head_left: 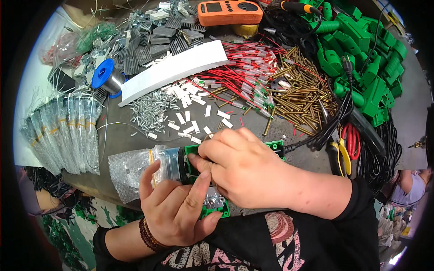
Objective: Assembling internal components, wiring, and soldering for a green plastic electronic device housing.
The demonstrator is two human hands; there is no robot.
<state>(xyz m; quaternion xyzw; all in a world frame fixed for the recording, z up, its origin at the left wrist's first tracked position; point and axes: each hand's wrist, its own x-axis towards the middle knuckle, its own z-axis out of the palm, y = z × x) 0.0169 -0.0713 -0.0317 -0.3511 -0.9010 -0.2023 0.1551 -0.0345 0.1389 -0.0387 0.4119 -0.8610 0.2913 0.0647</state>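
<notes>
A green plastic housing (275, 145) lies before me near the table's front edge, mostly hidden under my hands. Its left end meets a dark collar and a bluish part (170, 163) wrapped in bubble wrap (126, 174). My right hand (246, 169) reaches over the housing, fingers bent and pinched down inside it; whatever they grip is hidden. From below comes my left hand (176, 210), its fingers apart and the index stretched up to the right fingertips. Beside its thumb a metal bracket (214, 199) shows at the lower part of the housing. A black cord (307, 143) leaves the right end.
Screws (151, 113), white blocks (184, 97), red wires (230, 72) and brass rods (303, 95) lie in heaps beyond. Green casings (361, 58) fill the right, near pliers (339, 156). Wrapped parts (68, 131), a solder spool (107, 77) and an orange meter (229, 12) surround these.
</notes>
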